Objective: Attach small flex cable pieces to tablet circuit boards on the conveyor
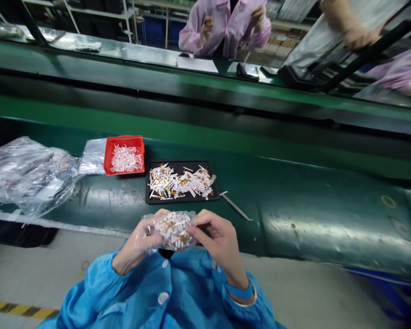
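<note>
Your left hand (pixel 140 242) and right hand (pixel 219 240) both grasp a small clear plastic bag (pixel 174 230) packed with white-and-gold strips, holding it above your blue sleeves (pixel 89 292) at the edge of the dark green conveyor belt (pixel 329 219). Beyond it sit a flat black tray (pixel 192 194) heaped with similar strips and a red plastic bin (pixel 123 138); slim metal tweezers (pixel 236 206) lie right of the tray.
</note>
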Tool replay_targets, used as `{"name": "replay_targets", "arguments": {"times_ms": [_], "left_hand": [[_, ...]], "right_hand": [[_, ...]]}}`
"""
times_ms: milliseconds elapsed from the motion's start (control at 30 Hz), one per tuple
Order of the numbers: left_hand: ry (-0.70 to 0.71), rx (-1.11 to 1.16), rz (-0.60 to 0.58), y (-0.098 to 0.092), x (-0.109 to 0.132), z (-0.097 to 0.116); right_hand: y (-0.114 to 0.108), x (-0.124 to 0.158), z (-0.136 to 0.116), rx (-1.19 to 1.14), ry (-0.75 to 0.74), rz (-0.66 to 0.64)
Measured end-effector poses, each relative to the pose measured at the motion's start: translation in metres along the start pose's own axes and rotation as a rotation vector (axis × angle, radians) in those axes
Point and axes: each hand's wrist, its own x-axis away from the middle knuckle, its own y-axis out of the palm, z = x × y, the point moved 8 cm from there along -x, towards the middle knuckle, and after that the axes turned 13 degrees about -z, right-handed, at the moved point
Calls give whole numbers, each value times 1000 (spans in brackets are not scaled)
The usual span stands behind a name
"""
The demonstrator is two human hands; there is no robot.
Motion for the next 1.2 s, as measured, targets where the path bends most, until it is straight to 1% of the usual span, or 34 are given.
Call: {"name": "replay_targets", "arguments": {"times_ms": [100, 167, 267, 367, 433, 533, 633, 700, 800, 933, 1067, 1200], "left_hand": [[-16, 125, -2, 3, 1, -8], [-20, 88, 21, 1, -1, -8], [-33, 30, 87, -4, -7, -4], [-48, 32, 149, -9, -12, 0], [-43, 47, 198, -13, -14, 2], [-14, 110, 299, -22, -19, 1], [44, 178, 420, -35, -25, 1], [94, 217, 502, -43, -31, 3], [185, 268, 589, -51, -38, 11], [270, 344, 652, -53, -43, 17], [292, 422, 738, -56, -41, 11], [277, 484, 804, -58, -42, 4]], "right_hand": [[1, -1, -2, 44, -14, -10], [4, -2, -2, 47, -13, -43], [11, -6, 0, 26, -11, -89], [11, -9, 5, 3, 16, -88], [6, -11, 10, -20, 45, -52], [-11, -19, 21, -100, 85, 43], [-30, -35, 31, -144, 85, 133], [-39, -50, 36, -141, 83, 156], [-49, -71, 41, -83, 88, 142], [-60, -94, 45, 8, 82, 107], [-73, -115, 53, 98, 78, 94], [-74, -136, 57, 149, 64, 1]]}}
